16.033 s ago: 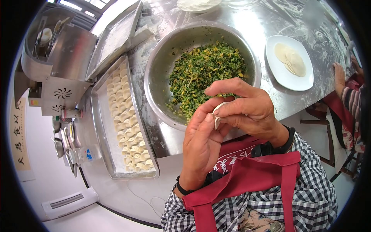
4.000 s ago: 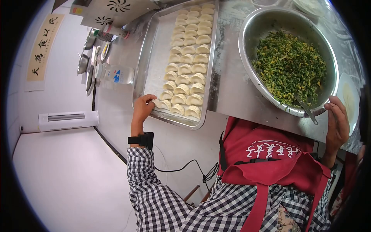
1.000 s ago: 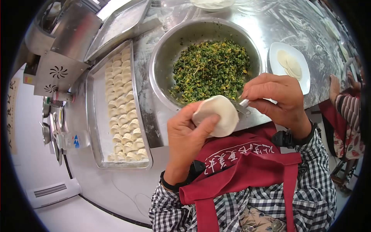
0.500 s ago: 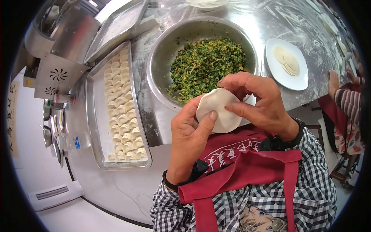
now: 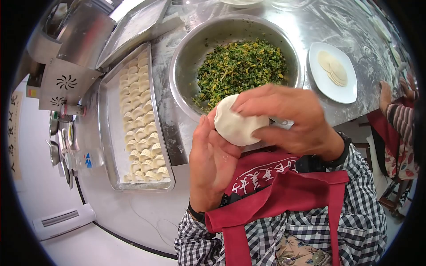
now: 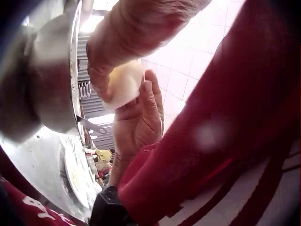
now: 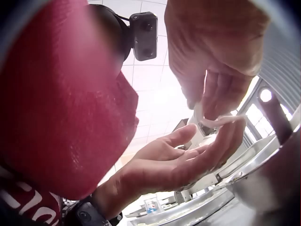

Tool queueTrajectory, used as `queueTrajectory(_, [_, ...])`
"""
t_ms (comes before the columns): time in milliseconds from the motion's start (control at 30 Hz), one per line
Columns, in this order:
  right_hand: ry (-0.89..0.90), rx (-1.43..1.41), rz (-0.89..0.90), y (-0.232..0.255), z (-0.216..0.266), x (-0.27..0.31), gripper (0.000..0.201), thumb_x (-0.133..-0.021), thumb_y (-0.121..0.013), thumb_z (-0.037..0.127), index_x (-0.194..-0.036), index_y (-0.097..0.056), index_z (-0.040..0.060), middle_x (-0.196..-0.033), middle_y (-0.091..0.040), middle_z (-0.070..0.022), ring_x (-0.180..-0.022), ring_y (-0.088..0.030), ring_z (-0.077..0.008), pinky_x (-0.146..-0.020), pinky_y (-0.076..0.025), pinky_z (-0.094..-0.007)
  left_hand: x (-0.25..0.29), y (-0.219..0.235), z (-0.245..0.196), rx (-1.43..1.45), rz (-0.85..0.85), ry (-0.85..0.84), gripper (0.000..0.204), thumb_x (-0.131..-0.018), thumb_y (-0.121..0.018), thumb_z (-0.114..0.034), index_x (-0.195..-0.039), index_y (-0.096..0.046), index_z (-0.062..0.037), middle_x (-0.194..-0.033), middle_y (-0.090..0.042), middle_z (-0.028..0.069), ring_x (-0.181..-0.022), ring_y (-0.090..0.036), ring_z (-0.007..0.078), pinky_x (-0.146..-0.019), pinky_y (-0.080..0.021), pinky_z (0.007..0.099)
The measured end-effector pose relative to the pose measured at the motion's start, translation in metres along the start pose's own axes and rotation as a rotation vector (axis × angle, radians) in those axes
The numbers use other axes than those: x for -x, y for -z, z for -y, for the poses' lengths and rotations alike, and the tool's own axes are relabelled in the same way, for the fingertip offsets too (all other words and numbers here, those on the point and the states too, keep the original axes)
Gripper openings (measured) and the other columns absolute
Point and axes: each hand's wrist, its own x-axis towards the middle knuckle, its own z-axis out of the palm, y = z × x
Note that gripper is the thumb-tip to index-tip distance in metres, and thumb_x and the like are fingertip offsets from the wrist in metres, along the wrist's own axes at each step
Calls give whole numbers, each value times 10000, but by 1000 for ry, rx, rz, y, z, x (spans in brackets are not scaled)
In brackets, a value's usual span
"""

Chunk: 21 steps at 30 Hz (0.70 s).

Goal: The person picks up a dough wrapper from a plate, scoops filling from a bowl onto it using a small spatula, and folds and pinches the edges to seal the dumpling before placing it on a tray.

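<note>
A round white dumpling wrapper (image 5: 234, 126) is held up in front of the steel bowl (image 5: 178, 84), which contains chopped green and yellow filling (image 5: 242, 66). My right hand (image 5: 295, 117), slightly blurred, pinches the wrapper between its thumb and fingers. Palm up, my left hand (image 5: 211, 162) has its fingers straight behind and under the wrapper's lower left side, with the thumb off it. The right wrist view shows the wrapper (image 7: 218, 121) bent between the right hand above and the left fingers below. A spoon handle (image 6: 94, 126) sticks out over the bowl's rim.
At left, a metal tray (image 5: 106, 146) carries rows of folded dumplings (image 5: 144, 133). A second floured tray (image 5: 133, 33) lies behind it. On the right, a white plate (image 5: 321, 86) has several wrappers (image 5: 333, 70). Another person's hands (image 5: 385, 93) rest at the table's right edge.
The right hand has let go of the spoon and now pinches the wrapper. The left hand has turned palm up, its thumb lifted off the wrapper, which has shifted slightly left and up.
</note>
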Motion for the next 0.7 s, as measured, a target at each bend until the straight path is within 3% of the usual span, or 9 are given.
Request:
queueTrajectory(133, [-26,152,110,38,-10,13,359,-610,-733,38,-942,-599,8,-956,-604,-139,-843,-610,-265,-719,-490,-320,-2,3,1,-57,-75,-36,478,-941,-325,-321,-1279,-331,17,-1280,-431,169,-1169,-445,286,-984,-357,438])
queueTrajectory(233, [-31,271,256,52,-11,25,347,-629,-736,109,-940,-604,30,-946,-587,-114,-800,-586,-249,-656,-480,-314,-2,5,1,-57,-43,-52,425,-928,-387,-244,-1260,-356,20,-1256,-453,165,-1165,-451,286,-978,-369,444])
queueTrajectory(367, [-114,447,375,49,-13,33,246,-614,-711,95,-819,-584,51,-877,-569,-71,-747,-562,-240,-614,-463,-318,-3,5,1,-108,-131,-88,377,-867,-494,-75,-1223,-404,10,-1180,-511,134,-1100,-506,249,-934,-422,412])
queueTrajectory(533, [-29,296,264,35,-30,21,151,-645,-655,39,-766,-566,50,-809,-573,-66,-700,-560,-240,-587,-454,-332,-2,18,-3,-89,-209,-177,353,-825,-552,-11,-1166,-463,-43,-1075,-567,95,-995,-560,203,-867,-475,360])
queueTrajectory(700, [-46,195,89,23,-53,3,105,-674,-613,15,-760,-555,33,-692,-565,-93,-601,-550,-244,-536,-433,-336,1,27,-7,-55,-301,-179,323,-832,-542,-20,-1146,-482,-73,-1084,-568,100,-1010,-557,214,-861,-475,409])
